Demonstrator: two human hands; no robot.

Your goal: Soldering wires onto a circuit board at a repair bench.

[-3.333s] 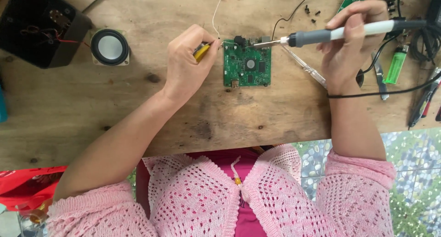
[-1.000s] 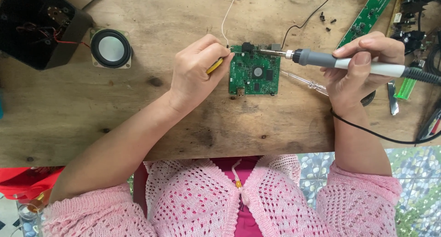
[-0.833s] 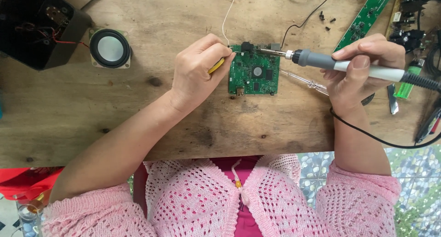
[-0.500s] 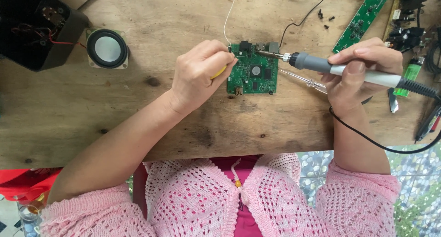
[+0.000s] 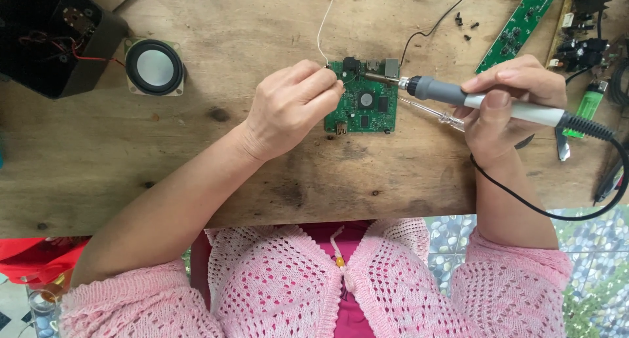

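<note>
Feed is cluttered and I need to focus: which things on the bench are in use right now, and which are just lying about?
In use:
- left hand, pinching the thin white wire
- small green circuit board
- right hand, gripping the soldering iron, tip at the board's top edge

Lying about:
- round speaker
- black box
- long green board
- green lighter
- clear-handled screwdriver

Soft, even daylight fills the view, bright without glare. The wooden surface shows only faint shadows, lying just toward 6 o'clock of each hand. Focus is sharp at centre; toward 3 and 9 o'clock the edges bow slightly.
</note>
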